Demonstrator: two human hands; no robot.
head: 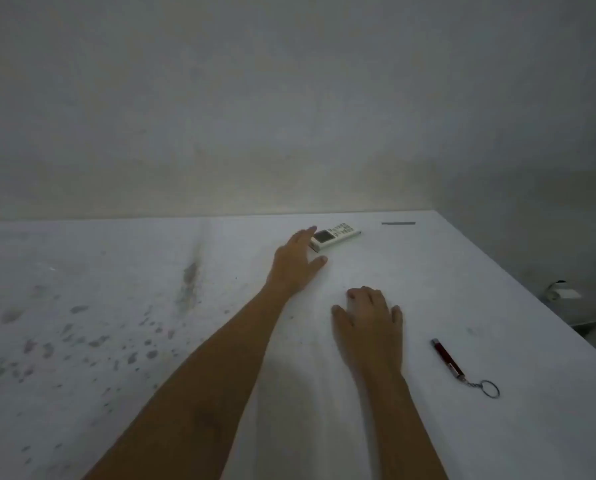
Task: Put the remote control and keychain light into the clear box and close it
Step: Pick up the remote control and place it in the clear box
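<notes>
A white remote control (336,235) with a small screen lies near the far edge of the white table (428,271). My left hand (294,263) stretches out to it, fingers apart, with the fingertips touching its near end and the thumb spread to the right. My right hand (369,315) rests palm down on the table, holding nothing. A red keychain light (447,358) with a metal ring (490,389) lies to the right of my right hand, apart from it. No clear box is in view.
The table's left part carries dark stains and speckles (189,278). A short dark strip (398,223) sits at the far right corner. The table's right edge runs diagonally, with the floor and a small white object (563,292) beyond it. A bare wall stands behind.
</notes>
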